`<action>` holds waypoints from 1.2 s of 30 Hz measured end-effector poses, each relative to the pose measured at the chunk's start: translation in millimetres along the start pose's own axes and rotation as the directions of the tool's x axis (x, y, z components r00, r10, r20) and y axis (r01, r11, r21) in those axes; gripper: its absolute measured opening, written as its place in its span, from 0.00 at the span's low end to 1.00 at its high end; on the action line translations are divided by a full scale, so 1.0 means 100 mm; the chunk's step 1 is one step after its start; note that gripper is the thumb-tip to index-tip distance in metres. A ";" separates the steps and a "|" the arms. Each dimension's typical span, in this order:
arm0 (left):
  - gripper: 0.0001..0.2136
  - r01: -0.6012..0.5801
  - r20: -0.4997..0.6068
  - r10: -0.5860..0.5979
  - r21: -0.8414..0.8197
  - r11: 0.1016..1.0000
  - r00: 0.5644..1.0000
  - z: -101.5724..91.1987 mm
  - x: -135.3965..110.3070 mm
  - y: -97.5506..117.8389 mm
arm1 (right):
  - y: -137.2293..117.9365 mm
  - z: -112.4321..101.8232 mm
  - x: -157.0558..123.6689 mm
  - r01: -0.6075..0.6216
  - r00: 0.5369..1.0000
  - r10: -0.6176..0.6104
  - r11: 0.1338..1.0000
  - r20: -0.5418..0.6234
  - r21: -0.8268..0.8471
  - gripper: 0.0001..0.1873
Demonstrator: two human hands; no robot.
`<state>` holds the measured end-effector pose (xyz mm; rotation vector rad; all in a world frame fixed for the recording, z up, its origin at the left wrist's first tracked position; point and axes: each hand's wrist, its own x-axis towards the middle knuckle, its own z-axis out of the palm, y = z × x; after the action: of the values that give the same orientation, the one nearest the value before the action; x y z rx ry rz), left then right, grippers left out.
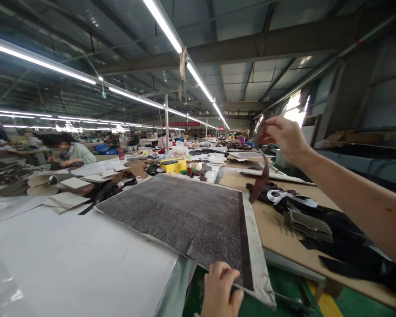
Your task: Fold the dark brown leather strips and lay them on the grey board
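At the far left, a co-worker (82, 153) is leaning over a bench. Nearer, pale panels (74, 182) are lying in loose stacks along the far-left part of a white-topped bench (86, 255), with a black strip (97, 197) trailing beside them. Beyond, a yellow box (174, 166) is standing amid clutter. A flat board (262, 268) is stretching from the right edge of the white-topped bench toward the next one, carrying a dark grey textured sheet (178, 207). The person's left hand (220, 288) is resting at the board's near edge, toward its near-right corner, its fingers curling and its thumb standing apart; whether they are gripping cannot be told. A dark brown band (246, 240) is running along the sheet's right edge. Above the board's far-right corner, a narrow brown strip (260, 182) is dangling from the raised right hand (285, 136), whose thumb and fingers are pinching its upper end. On the tan-topped bench (267, 222) at right, a white ribbon (303, 200) is lying across black material (353, 259), and folded olive pieces (308, 224) are resting nearer the bench's front edge.
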<state>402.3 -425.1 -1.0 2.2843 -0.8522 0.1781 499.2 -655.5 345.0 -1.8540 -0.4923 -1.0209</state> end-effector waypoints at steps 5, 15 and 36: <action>0.13 0.090 -0.346 -0.327 -0.553 0.828 0.879 -1.33 -0.15 0.08 | -0.54 1.08 -0.71 -0.014 0.886 -0.030 0.996 0.462 0.091 0.05; 0.15 0.279 -0.616 -0.557 -0.492 0.824 0.557 -2.64 -1.48 0.25 | -1.65 2.97 -2.08 -0.034 0.662 -0.151 0.972 0.734 0.231 0.06; 0.04 0.397 -0.765 -0.634 -0.620 0.677 -0.115 -3.06 -4.08 -0.08 | -3.48 4.55 -3.83 -0.007 0.351 -0.526 0.826 0.775 0.563 0.06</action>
<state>122.6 -7.6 86.3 1.4996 0.8040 1.0440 239.9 -58.2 119.3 -1.7236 -1.6339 0.1464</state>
